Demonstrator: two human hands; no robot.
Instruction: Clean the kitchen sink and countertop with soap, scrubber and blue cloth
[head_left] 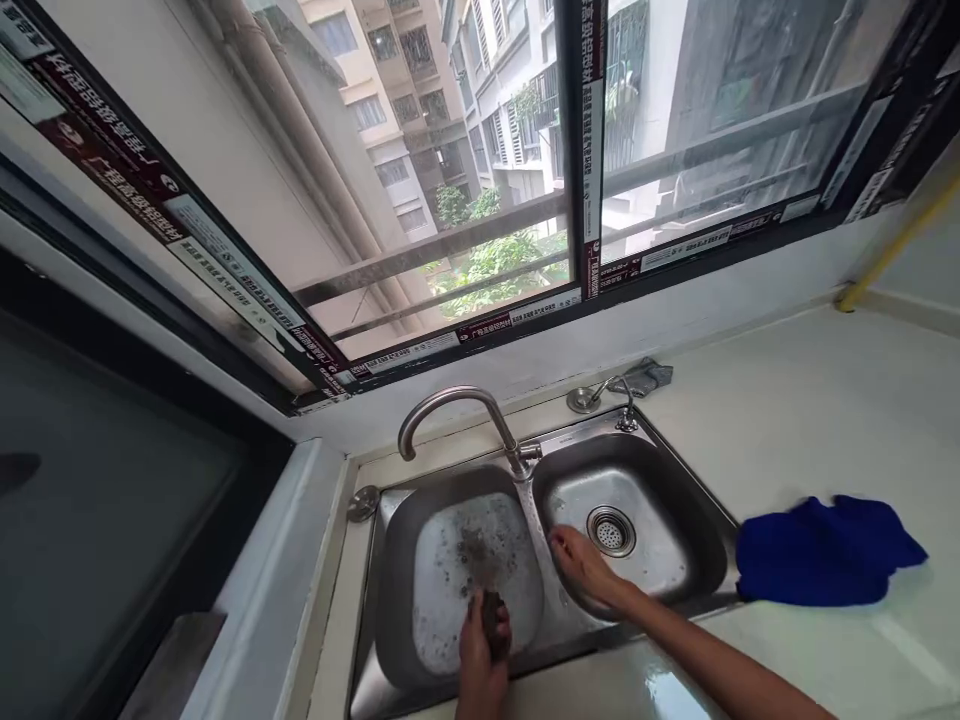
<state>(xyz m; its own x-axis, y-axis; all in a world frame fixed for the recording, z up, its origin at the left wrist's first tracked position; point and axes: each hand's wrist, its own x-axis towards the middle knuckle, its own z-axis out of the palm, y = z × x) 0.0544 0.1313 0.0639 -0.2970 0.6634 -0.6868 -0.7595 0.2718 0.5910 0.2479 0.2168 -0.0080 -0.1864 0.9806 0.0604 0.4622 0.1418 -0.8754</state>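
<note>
A steel double sink (540, 445) is set in a pale counter under a window. My left hand (480, 650) is closed around a dark scrubbing pad (491, 612) inside the left basin (397, 560), whose bottom is foamy and speckled with dark dirt. My right hand (585, 570) rests with fingers flat on the wall of the right basin (675, 490), close to the divider and left of the drain strainer (611, 530). The curved tap (457, 405) stands behind the divider, its spout over the left basin.
A blue cloth (825, 550) lies on the counter right of the sink. A small metal fitting (630, 385) sits behind the right basin. The window sill runs along the back, and a yellow pipe (892, 250) is at the right wall.
</note>
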